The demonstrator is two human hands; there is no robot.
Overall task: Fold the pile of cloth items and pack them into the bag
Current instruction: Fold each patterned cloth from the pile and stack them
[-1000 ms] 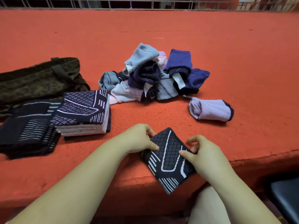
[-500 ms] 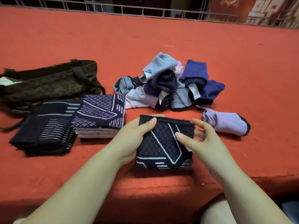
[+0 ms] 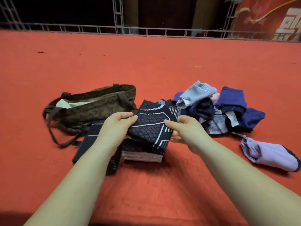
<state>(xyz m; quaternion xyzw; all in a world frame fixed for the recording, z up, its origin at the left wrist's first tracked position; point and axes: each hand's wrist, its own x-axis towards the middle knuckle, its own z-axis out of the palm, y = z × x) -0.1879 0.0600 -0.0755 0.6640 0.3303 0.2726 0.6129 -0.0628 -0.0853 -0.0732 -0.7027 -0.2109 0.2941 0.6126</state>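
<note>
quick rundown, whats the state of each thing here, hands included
left hand: grips the folded dark cloth
right hand: grips the same cloth
folded dark cloth: folded, held above the stack
stack: folded, neat
dark stack: folded, flat
bag: open, lying down
pile: unfolded, jumbled
lilac cloth: loose, lying apart

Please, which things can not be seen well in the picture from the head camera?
- Inside of the bag: only a pale lining shows; its own wall hides the contents.
- Darker folded stack: the left hand and forearm cover most of it.
- Patterned stack: its top is hidden by the folded cloth that both hands hold; the right hand grips the other edge.
</note>
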